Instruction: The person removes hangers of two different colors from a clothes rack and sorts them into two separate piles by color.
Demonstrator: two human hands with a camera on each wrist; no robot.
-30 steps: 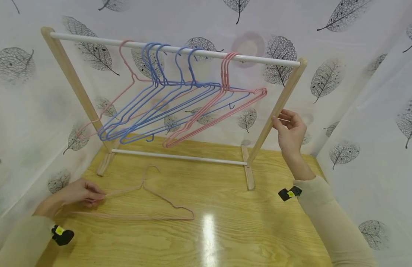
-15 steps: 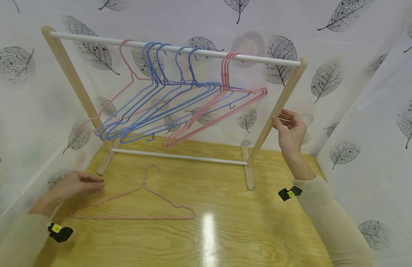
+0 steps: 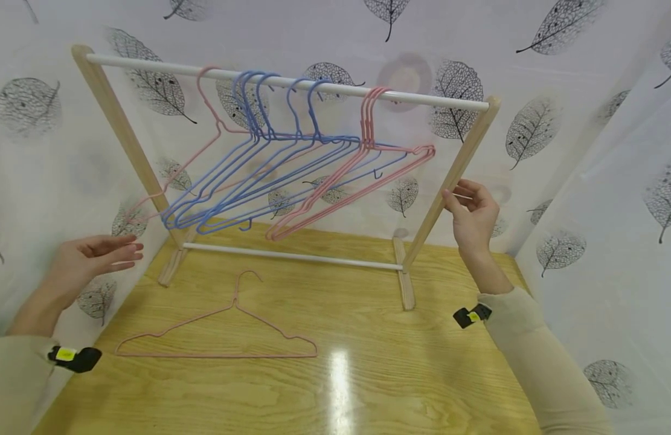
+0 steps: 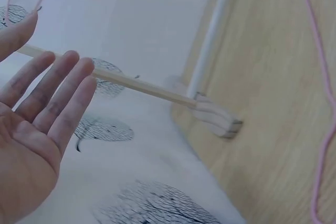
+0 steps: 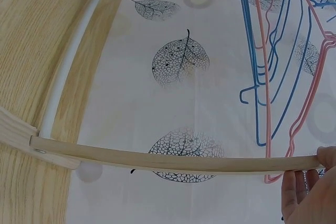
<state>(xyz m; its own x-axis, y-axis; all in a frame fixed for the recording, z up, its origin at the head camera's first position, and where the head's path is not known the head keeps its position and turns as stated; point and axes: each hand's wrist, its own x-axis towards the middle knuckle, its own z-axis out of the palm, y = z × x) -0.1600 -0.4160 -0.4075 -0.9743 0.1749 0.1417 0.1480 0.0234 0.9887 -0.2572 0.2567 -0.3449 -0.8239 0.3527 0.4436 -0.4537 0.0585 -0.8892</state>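
My right hand [image 3: 471, 217] holds the right post [image 3: 468, 151] of a wooden clothes rack between thumb and fingers. In the right wrist view that thumb and fingers [image 5: 292, 195] grip the post's end. My left hand [image 3: 87, 266] hovers left of the rack, its fingers extended and holding nothing. The left wrist view has its palm [image 4: 26, 156] turned to the camera. On the table a pink clothes hanger [image 3: 215, 356] lies flat, hook toward the rack. From the rack's white rail [image 3: 150, 66] hang one pink hanger [image 3: 218, 127], several blue hangers [image 3: 297, 134] and a pink group [image 3: 367, 124].
The rack stands at the back of the wood-grain table [image 3: 270, 399] on wooden feet [image 3: 404, 290], joined by a low white bar [image 3: 292, 256]. A white curtain [image 3: 596, 199] with leaf prints surrounds the table at the back and sides.
My left hand has let go of the pink hanger, leaving it flat on the table, and has moved up and left. The right hand stays on the post.
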